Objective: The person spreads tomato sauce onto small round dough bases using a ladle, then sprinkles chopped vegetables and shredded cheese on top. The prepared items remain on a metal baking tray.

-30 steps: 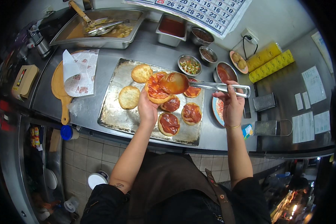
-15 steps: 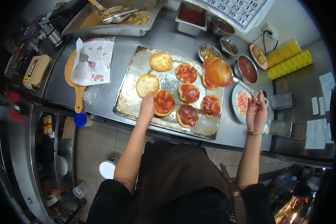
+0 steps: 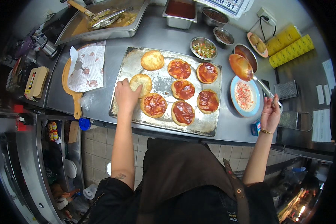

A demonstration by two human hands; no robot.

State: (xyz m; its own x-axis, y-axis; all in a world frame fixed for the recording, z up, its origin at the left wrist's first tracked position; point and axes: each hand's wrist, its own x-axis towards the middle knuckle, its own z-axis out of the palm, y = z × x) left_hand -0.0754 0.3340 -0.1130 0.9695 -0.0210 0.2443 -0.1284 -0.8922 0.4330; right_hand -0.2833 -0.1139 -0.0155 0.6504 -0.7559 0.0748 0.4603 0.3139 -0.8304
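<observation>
My right hand (image 3: 269,116) is closed on the handle of a ladle (image 3: 241,68). The ladle's sauce-coated bowl hangs at the near left edge of a metal bowl of red sauce (image 3: 254,62). On the left, my left hand (image 3: 126,96) grips the left edge of a plain bread round (image 3: 142,83), its thumb across the near part. A second plain bread round (image 3: 152,60) lies beyond it. Several rounds spread with red sauce, such as the sauced bread round (image 3: 154,105) beside my left hand, share the worn metal baking tray (image 3: 162,125).
Right of the tray are a blue-rimmed plate (image 3: 233,98) with red and white shreds and a box grater (image 3: 286,89). Behind stand a bowl of chopped vegetables (image 3: 204,48) and a deep sauce pan (image 3: 180,22). A wooden paddle board (image 3: 77,102) lies left.
My left hand has moved left from the sauced round to the plain one. The ladle has gone from above the tray to the sauce bowl. The view has shifted slightly.
</observation>
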